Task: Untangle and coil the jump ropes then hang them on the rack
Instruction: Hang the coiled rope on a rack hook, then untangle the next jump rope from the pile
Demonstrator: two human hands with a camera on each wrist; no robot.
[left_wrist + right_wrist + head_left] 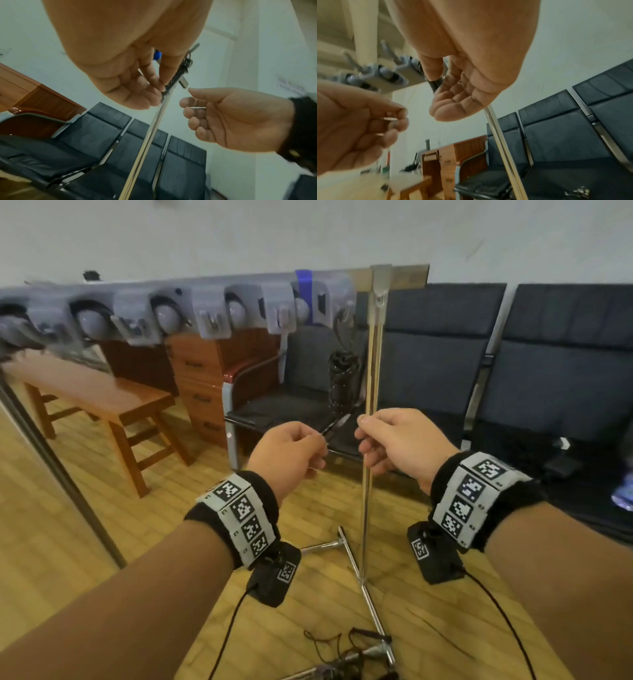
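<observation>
Beside the upright pole of the rack, both hands are raised at the same height, one on each side of it. A coiled jump rope hangs from a hook near the rack's right end, its long axis vertical, parallel to the pole and just left of it. Its lower end reaches down to the level of the fingers.

The left hand has its fingers curled inward, with fingertips and thumb closed on the bottom of the hanging coil, as the left wrist view shows. Judged from that view, the grip is a pinch on the rope's tail. The right hand is loosely curled and partly open beside the pole. The right wrist view shows a dark end between its thumb and forefinger, though a firm hold cannot be confirmed.

The governing relation: the coil lies forward of and above both hands, between them, nearer the left. Any tidying pull should probably run downward along the coil's axis.

More dark rope lies tangled on the floor at the rack's base.
</observation>
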